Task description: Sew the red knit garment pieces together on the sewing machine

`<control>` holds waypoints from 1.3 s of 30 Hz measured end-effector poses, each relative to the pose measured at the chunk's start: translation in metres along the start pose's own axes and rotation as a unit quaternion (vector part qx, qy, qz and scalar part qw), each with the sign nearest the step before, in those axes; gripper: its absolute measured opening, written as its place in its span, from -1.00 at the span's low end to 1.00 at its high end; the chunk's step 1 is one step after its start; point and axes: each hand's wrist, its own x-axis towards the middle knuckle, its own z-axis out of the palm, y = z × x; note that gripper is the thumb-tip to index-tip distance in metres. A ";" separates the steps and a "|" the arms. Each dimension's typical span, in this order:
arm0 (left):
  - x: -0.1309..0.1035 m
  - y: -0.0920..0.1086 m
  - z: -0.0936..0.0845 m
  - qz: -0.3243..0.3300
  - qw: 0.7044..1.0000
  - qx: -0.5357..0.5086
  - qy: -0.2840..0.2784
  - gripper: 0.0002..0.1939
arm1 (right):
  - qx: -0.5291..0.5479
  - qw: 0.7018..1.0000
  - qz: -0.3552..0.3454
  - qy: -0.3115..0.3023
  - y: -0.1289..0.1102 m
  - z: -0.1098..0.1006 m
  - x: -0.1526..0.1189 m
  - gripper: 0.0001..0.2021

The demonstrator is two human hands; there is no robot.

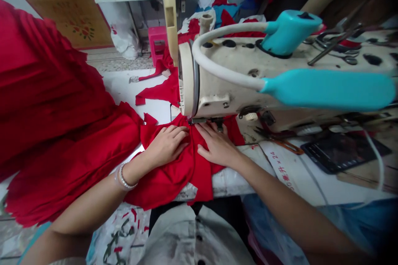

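A piece of red fabric (174, 172) lies under the head of a sewing machine (224, 76), with a seam line running toward me. My left hand (169, 143) rests on the cloth left of the presser foot, fingers stretched out and palm down. On the right side of the seam, my right hand (214, 143) lies flat, its fingertips close to the foot and partly hidden under the machine. Both hands press on the fabric without gripping it. The needle itself is too small to make out.
A tall stack of red fabric (56, 103) fills the left. Right of the machine lie orange-handled scissors (287, 144) and a phone (338, 153) with a white cable. A turquoise lamp (329, 89) sits on the machine. Red scraps (161, 91) lie behind the needle area.
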 end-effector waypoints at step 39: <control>-0.154 0.030 -0.041 -0.250 0.883 -0.163 0.362 -0.82 | 0.194 0.912 -0.273 -0.236 -0.080 -0.030 -0.094 -0.70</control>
